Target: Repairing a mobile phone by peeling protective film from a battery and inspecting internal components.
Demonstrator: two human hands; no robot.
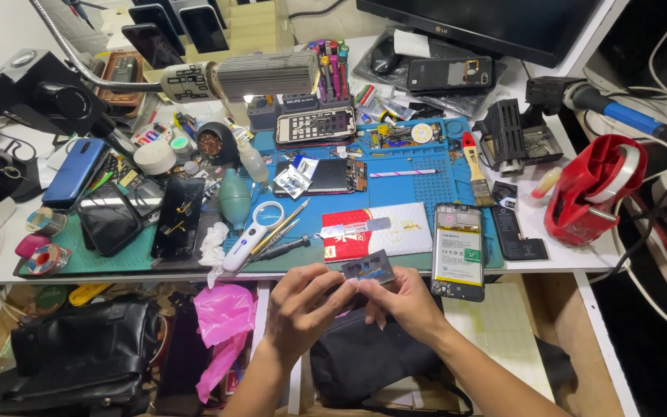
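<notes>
Fingers (347, 284) of both hands pinched on a small flat silvery sachet (368, 269), held up just off the near edge of the bench (550, 259). Left hand (306, 309) gripping its left end, right hand (404, 303) its near right side. Right beside it, an opened phone (458, 251) lying back-up with battery showing. Just past it, a red-and-white card (376, 232) on the blue mat (426, 185). Tweezers (278, 228) and magnifier (255, 232) further left.
</notes>
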